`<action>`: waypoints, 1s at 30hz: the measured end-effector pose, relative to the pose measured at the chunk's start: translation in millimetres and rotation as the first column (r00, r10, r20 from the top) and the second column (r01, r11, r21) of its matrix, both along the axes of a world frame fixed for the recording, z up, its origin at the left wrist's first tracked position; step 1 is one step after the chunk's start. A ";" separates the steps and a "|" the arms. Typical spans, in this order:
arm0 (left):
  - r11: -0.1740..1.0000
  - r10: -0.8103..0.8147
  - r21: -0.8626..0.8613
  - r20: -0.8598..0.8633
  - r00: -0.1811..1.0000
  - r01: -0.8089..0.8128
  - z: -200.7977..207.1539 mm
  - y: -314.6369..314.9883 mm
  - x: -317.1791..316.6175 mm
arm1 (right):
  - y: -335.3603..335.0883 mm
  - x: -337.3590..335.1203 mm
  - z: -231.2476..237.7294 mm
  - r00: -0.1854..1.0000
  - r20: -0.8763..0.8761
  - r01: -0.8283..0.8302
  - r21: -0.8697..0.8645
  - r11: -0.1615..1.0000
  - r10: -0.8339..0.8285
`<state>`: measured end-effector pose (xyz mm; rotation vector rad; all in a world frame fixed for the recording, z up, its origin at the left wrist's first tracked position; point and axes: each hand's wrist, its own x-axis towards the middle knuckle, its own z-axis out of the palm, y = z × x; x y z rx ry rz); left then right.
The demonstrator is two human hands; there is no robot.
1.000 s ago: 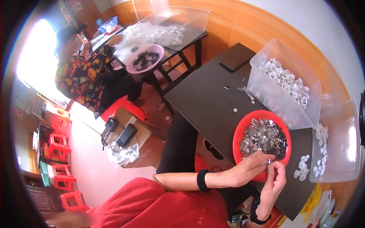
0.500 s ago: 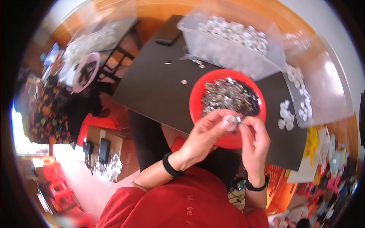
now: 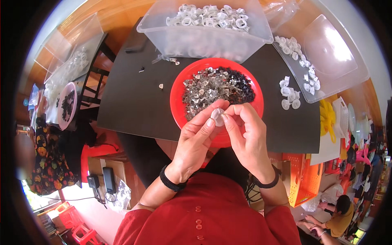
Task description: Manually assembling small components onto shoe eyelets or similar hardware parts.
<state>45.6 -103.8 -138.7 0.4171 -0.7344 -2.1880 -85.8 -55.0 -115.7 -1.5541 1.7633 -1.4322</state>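
A small round white plastic part (image 3: 217, 116) is pinched between the thumb and fingers of my left hand (image 3: 195, 136). My right hand (image 3: 248, 132) presses its thumb and index fingertip together on the right edge of this part. Whether a smaller piece sits between those right fingertips is hidden. Both hands are over the near rim of a red basin (image 3: 176, 96). Inside it lie a heap of small shiny metal pieces (image 3: 202, 87) and, to the right, small black pieces (image 3: 244, 86).
A clear plastic bin (image 3: 204, 41) of white parts stands behind the basin on the dark table (image 3: 130, 98). To the right are loose white parts (image 3: 290, 96) and a clear lid (image 3: 326, 53) bearing more. An orange crate (image 3: 304, 179) stands below right; a person (image 3: 341, 214) sits beyond.
My view has turned, so the table and basin appear shifted left. A shiny metal bit showed beside the white part earlier; now my right fingertips touch the part's edge and the bit is not visible.
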 end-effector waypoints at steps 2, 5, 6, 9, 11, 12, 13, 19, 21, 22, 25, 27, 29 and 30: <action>1.000 0.001 -0.017 0.003 1.000 -0.001 -2.7 -1.0 1.7 | 0.0 1.0 -0.4 1.000 -0.018 0.001 0.001 1.000 -0.001; 0.999 0.010 -0.035 0.010 1.000 -0.009 -4.3 -1.8 2.7 | 0.7 3.1 -0.9 0.998 -0.061 0.003 -0.003 1.000 -0.003; 0.999 0.015 -0.035 0.017 1.000 -0.015 -4.6 -1.8 2.6 | 1.1 3.5 -1.0 0.996 -0.084 0.005 -0.009 1.000 -0.005; 0.998 0.026 -0.053 0.000 1.000 -0.026 -4.1 -1.1 2.3 | 0.3 3.7 -0.8 0.974 -0.225 -0.004 -0.084 0.996 -0.016; 0.998 0.031 -0.054 0.000 1.000 -0.031 -3.6 -0.6 2.2 | 1.4 5.6 2.7 0.957 -0.287 0.003 -0.089 0.996 -0.028; 0.998 0.036 -0.056 0.001 0.999 -0.036 -3.3 -0.3 2.2 | 1.8 6.7 4.4 0.937 -0.348 0.008 -0.096 0.995 -0.041; 0.998 0.034 -0.056 0.000 0.999 -0.034 -3.7 -0.1 1.4 | 1.0 7.2 5.1 0.936 -0.349 0.010 -0.095 0.995 -0.042; 0.998 0.045 -0.047 -0.030 0.999 -0.047 -4.9 4.5 -2.8 | 2.6 6.5 5.7 0.886 -0.462 0.003 -0.100 0.995 -0.049; 0.998 0.046 -0.048 -0.035 0.998 -0.048 -5.4 4.5 -3.2 | 3.9 4.4 5.7 0.894 -0.448 -0.025 -0.077 0.997 -0.012; 0.998 0.043 -0.049 -0.035 0.998 -0.045 -4.7 4.2 -3.2 | 4.3 4.1 4.7 0.894 -0.447 -0.022 -0.077 0.997 -0.015; 0.996 0.030 -0.085 -0.021 0.999 -0.032 -0.8 3.6 -3.2 | 4.7 4.0 1.5 0.988 -0.142 0.048 -0.121 0.991 -0.066; 0.995 0.019 -0.099 -0.016 1.000 -0.020 1.1 3.5 -4.3 | 3.2 4.2 1.8 0.994 0.061 0.091 -0.098 0.991 -0.086; 0.994 0.015 -0.105 -0.005 1.000 -0.015 -0.8 3.7 -4.9 | 1.9 4.3 -2.3 0.991 0.124 0.066 -0.094 0.993 -0.054; 0.994 0.014 -0.111 0.005 1.000 -0.013 -1.5 3.9 -5.2 | 1.6 4.0 -4.4 0.988 0.143 0.066 -0.099 0.993 -0.052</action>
